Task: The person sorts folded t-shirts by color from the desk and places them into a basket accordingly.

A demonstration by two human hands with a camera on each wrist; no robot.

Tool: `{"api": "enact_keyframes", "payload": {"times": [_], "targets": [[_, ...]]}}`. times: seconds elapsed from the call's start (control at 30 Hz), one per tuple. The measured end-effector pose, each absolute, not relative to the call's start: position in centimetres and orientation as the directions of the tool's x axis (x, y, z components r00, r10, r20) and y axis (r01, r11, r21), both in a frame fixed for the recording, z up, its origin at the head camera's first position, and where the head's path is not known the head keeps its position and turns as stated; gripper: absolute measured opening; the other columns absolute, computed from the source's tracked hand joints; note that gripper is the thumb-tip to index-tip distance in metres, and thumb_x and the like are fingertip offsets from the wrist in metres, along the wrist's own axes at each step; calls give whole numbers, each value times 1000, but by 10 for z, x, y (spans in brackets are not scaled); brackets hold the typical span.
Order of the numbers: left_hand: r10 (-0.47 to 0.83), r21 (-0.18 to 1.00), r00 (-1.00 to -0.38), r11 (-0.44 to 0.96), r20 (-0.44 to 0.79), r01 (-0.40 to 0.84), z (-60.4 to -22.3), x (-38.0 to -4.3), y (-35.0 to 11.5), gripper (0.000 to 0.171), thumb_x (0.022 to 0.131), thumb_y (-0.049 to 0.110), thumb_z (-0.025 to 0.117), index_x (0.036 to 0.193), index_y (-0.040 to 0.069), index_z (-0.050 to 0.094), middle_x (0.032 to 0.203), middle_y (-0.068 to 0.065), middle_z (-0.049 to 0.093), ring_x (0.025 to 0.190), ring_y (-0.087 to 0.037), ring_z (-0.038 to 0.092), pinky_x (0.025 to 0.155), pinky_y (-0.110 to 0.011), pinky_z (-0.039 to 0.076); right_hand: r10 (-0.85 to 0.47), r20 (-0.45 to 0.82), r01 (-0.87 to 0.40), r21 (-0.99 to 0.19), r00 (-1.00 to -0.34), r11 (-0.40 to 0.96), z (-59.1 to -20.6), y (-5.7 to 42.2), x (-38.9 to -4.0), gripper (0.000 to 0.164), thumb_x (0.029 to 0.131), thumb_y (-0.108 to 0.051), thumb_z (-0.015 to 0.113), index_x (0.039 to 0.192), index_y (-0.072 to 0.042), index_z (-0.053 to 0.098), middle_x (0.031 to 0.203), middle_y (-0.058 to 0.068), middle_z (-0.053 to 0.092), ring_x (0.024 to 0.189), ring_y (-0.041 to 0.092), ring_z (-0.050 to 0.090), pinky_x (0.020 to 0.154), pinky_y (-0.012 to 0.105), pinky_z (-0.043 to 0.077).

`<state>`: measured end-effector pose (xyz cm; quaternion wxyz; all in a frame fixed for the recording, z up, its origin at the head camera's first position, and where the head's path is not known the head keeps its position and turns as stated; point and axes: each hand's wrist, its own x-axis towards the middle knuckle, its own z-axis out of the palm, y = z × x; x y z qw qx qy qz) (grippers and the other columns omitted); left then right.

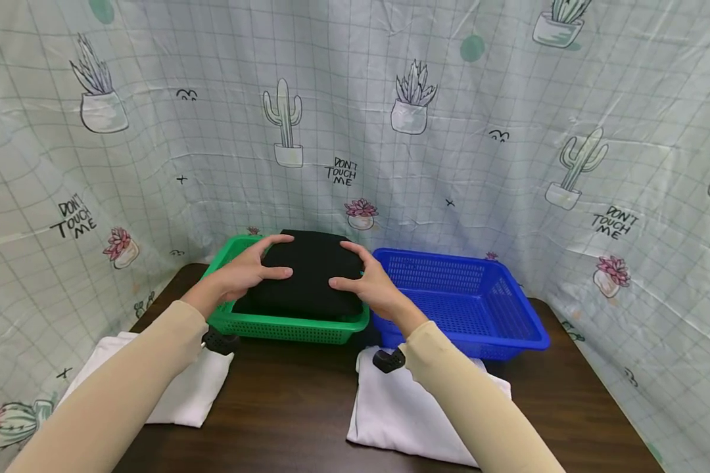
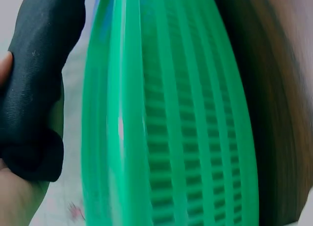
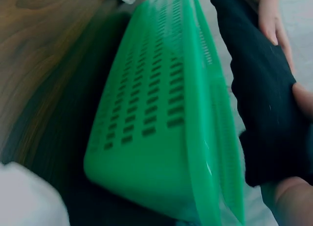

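Note:
A folded black cloth (image 1: 313, 279), thick and soft, is between my two hands over the green basket (image 1: 290, 324). My left hand (image 1: 239, 272) grips its left side and my right hand (image 1: 377, 287) its right side, each thumb on the near face. Both wrist views show the black cloth (image 2: 36, 84) raised above the rim of the green basket (image 3: 195, 113). Its exact garment kind does not show. Most of the basket's inside is hidden behind the cloth.
A blue basket (image 1: 511, 338) stands to the right of the green one. Folded white cloths lie on the dark wooden table (image 1: 290, 407), one at left (image 1: 192, 387) and one at right (image 1: 390, 410), partly under my forearms. A patterned curtain (image 1: 355, 118) hangs behind.

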<state>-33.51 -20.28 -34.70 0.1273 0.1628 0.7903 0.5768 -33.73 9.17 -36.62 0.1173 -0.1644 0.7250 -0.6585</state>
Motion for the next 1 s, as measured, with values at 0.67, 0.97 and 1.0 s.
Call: {"api": "enact_keyframes", "payload": {"times": [0.67,0.97,1.0], "targets": [[325,909,-941,414,-98,49,-398,-360,-232,78,105,13,70,168,13,26,170,-28,17,143,-51,42,115,-63,40,-262,-29,-58,-946,-965,319,-415,31,-365,78,94,-8,82,161,-23,44,156,17,49,130,37,59,107,51,53],[324,881,-937,472,-132,39,-403,-361,-232,77,105,15,70,167,9,25,174,-28,2,158,-55,8,122,-72,21,-280,-87,-23,-929,-956,369,-416,32,-366,77,96,-5,79,162,-22,43,169,16,33,148,42,43,115,58,45],[326,877,-935,479,-138,38,-403,-359,-232,77,105,15,69,167,8,25,174,-29,2,158,-55,7,122,-72,20,-282,-96,-19,-926,-955,378,-416,32,-365,77,97,-4,78,162,-22,43,170,16,32,150,43,40,115,59,44]]}}
